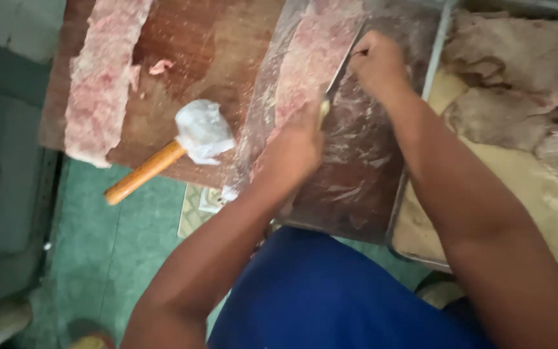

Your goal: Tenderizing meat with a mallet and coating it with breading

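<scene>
Knife point(338, 81) mostly hidden between left hand point(295, 145) and right hand point(376, 64)

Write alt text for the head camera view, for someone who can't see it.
Two bare hands, left hand and right hand, grip a knife over a strip of pink meat lying under clear plastic sheet on a wooden board. A plastic-wrapped mallet lies to the left, beside another meat strip.

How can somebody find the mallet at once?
Look at the wooden board. The mallet lies at its near edge, left of the left hand, between two meat strips. Only it has an orange handle and a plastic-wrapped head.
</scene>
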